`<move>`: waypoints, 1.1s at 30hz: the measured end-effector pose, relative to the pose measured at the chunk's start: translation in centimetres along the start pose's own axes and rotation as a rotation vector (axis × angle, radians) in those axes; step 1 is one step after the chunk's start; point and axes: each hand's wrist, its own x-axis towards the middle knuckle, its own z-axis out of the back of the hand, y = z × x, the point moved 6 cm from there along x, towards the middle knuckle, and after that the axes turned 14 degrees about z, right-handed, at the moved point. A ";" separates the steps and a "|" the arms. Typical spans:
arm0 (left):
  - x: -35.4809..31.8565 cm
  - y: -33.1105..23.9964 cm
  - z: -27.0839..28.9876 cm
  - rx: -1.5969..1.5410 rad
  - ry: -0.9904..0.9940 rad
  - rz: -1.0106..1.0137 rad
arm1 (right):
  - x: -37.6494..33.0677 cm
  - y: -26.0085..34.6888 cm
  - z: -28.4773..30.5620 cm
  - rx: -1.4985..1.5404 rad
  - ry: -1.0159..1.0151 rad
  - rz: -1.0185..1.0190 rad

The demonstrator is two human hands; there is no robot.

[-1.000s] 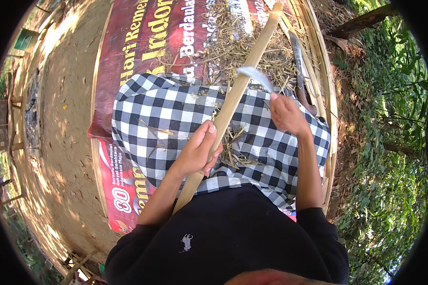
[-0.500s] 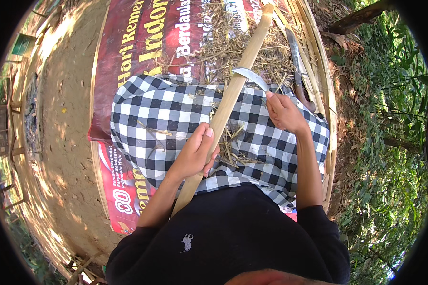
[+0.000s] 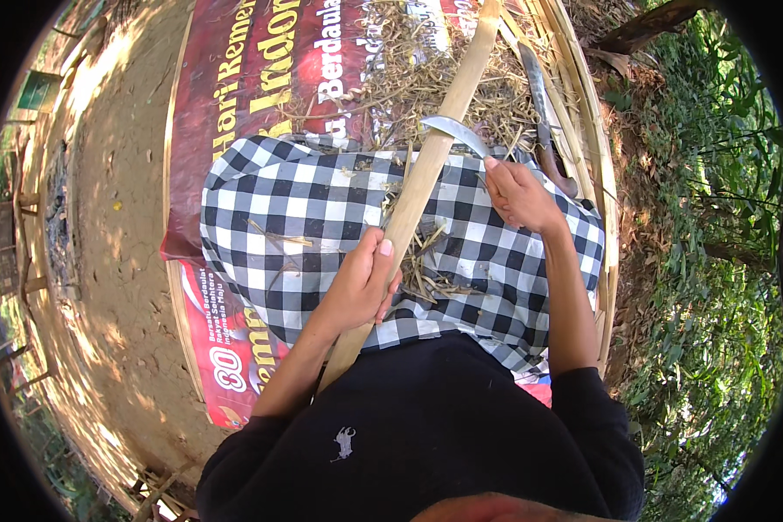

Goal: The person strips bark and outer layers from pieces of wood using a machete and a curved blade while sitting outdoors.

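A long, flat, pale strip of wood or bamboo (image 3: 426,170) slants from my waist up across my lap to the far side. My left hand (image 3: 363,277) is closed around its lower part, thumb on top. In my right hand (image 3: 520,197) is a curved-blade knife (image 3: 458,132); its handle is hidden inside my fist. The blade lies across the strip's upper half, its tip reaching past the left edge. Black-and-white checked cloth (image 3: 296,196) covers my legs under the strip, with several thin shavings (image 3: 426,283) scattered on it.
A larger dark-bladed knife (image 3: 538,100) with a curved handle lies beyond my right hand. Many shavings (image 3: 409,83) cover the red printed banner (image 3: 204,122) on the platform. Long split strips (image 3: 596,148) line its right edge. Dirt ground lies left, leafy plants (image 3: 713,200) right.
The knife blade has shifted very slightly up and left along the strip, with my right hand moving a little. My left hand keeps its hold on the strip.
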 end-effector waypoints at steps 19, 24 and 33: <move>-0.3 0.8 0.0 0.140 -0.096 0.001 | -1.0 -0.2 -5.8 -0.081 0.319 0.020; 0.2 0.7 0.1 0.119 -0.061 -0.026 | 0.6 0.1 -1.1 -0.005 -0.027 -0.120; -0.4 1.4 0.0 0.086 -0.086 0.005 | 0.1 0.6 -4.3 -0.115 0.186 -0.061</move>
